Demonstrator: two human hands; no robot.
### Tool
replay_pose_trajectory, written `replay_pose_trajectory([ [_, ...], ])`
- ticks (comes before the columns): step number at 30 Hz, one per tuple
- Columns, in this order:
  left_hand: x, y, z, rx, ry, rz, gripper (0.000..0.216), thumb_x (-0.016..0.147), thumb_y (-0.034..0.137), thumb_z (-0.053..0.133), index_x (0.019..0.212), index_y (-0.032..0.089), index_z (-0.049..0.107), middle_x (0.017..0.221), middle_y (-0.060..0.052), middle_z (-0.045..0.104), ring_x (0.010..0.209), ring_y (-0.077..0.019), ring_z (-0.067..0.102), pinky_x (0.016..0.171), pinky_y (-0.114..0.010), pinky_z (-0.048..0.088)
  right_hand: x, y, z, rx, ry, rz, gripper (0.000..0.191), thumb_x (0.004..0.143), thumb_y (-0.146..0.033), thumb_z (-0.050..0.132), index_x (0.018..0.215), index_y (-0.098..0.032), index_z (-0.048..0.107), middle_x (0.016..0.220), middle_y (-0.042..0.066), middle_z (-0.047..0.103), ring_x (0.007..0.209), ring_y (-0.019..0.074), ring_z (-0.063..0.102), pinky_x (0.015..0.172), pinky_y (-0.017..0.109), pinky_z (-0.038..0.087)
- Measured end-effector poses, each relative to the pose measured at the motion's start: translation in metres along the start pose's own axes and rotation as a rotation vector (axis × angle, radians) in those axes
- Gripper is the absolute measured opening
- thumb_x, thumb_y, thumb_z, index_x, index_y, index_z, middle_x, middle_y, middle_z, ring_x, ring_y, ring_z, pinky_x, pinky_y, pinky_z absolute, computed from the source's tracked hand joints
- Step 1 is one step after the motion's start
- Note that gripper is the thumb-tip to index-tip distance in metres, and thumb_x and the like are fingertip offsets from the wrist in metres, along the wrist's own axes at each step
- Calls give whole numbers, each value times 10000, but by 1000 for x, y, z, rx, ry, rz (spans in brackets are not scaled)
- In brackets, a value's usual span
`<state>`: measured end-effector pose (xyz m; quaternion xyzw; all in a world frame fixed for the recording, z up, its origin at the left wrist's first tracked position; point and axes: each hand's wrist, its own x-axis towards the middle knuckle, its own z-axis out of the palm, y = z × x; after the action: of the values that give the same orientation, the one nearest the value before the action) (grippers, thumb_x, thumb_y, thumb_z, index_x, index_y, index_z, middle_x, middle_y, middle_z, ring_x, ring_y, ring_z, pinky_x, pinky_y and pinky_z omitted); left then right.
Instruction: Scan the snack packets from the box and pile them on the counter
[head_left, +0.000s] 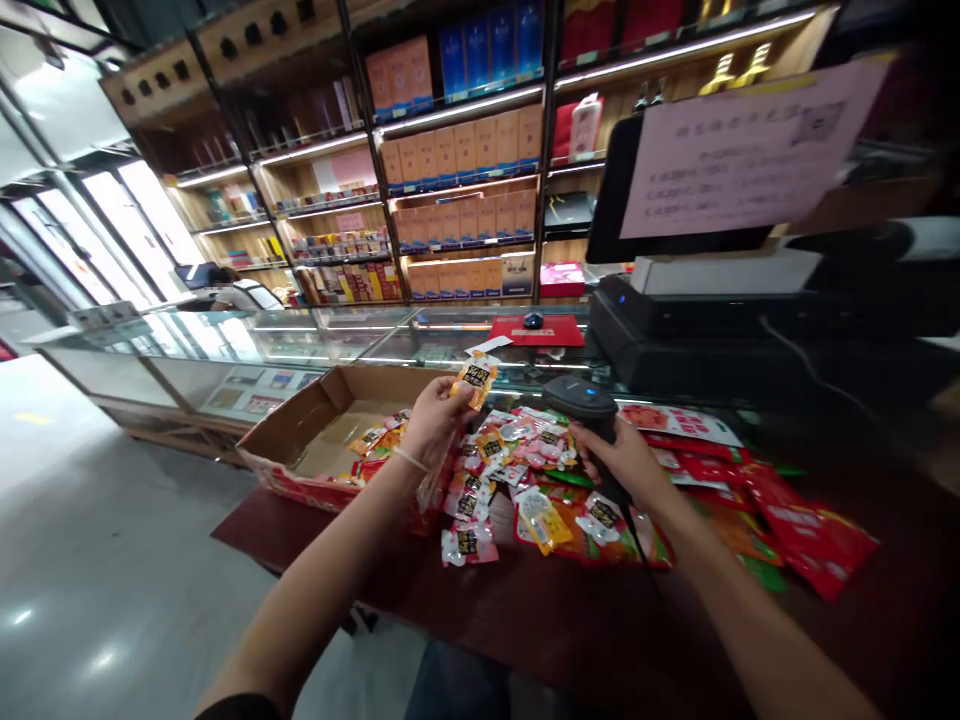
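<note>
My left hand (435, 420) pinches a small orange snack packet (475, 380) with black lettering, held up above the pile. In my right hand (619, 455) is a black barcode scanner (581, 397), gripped by its handle, its cable hanging down to the table. Between the two hands spreads a heap of small snack packets (517, 445) in white, pink and orange. Some lie apart in front, among them a yellow packet (545, 520) and a white one (469, 543). Left of the heap, a cardboard box (296, 425) has more packets inside, partly hidden by my left hand.
Larger red snack bags (810, 530) lie on the dark red table (480, 610) at the right. Behind stand a glass display counter (285, 330), a mouse on a red mat (510, 332), and a monitor with a pink sheet (735, 160). A person (244, 290) is at the far left.
</note>
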<state>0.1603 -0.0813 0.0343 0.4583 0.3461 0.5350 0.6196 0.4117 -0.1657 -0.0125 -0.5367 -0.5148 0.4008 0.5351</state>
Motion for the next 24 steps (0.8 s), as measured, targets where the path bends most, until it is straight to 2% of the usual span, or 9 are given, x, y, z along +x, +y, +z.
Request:
replay_pose_trajectory([
  [3,-11,-24,32,-84,-78,7,403,705,280,820,1021,157,601,919,-30,677,732,-90,656,670,-205,574,-6,13,-14,30,74,20,418,758,-578,713,776,-216,506,530,-56,538,369,105,481,356,230,401],
  [6,-11,-57,49,-135,-83,-9,398,703,322,817,999,164,603,920,-20,669,768,-97,657,761,-254,577,-10,20,-22,71,136,44,419,740,-571,731,793,-218,512,536,-62,531,375,104,483,349,223,405],
  [10,-2,-106,51,-180,-56,-14,408,713,397,794,1000,178,603,950,-14,662,817,-112,659,822,-297,562,-12,24,-25,97,151,39,422,730,-559,746,832,-218,519,548,-70,518,381,100,476,346,217,393],
  [14,-2,-139,38,-262,-23,-78,369,739,390,767,1001,200,589,890,9,639,754,-95,636,754,-263,559,-11,31,-25,62,143,32,413,757,-566,721,813,-219,505,552,-67,517,379,100,474,351,221,390],
  [17,-4,-148,26,-319,-4,-93,422,754,321,755,1115,250,548,853,32,622,673,-80,609,628,-205,521,-10,40,-22,25,137,39,402,773,-562,710,830,-218,508,566,-64,533,381,101,481,361,225,395],
  [19,-4,-147,21,-360,-6,-111,397,760,249,740,1106,254,544,836,37,612,633,-66,582,575,-174,479,-9,45,-20,7,110,53,390,786,-555,701,828,-220,508,577,-60,550,381,102,484,370,232,404],
  [21,-2,-144,17,-404,-16,-179,306,774,197,710,1046,223,574,833,21,612,618,-57,556,554,-159,449,-8,48,-18,-9,76,66,379,801,-555,685,799,-223,500,544,-61,542,370,106,473,376,240,409],
  [24,0,-138,13,-452,-90,-282,204,826,213,652,1027,190,625,873,-30,633,669,-74,560,584,-177,458,-9,49,-14,-45,34,67,374,818,-554,664,757,-228,491,477,-67,512,353,112,457,380,244,402],
])
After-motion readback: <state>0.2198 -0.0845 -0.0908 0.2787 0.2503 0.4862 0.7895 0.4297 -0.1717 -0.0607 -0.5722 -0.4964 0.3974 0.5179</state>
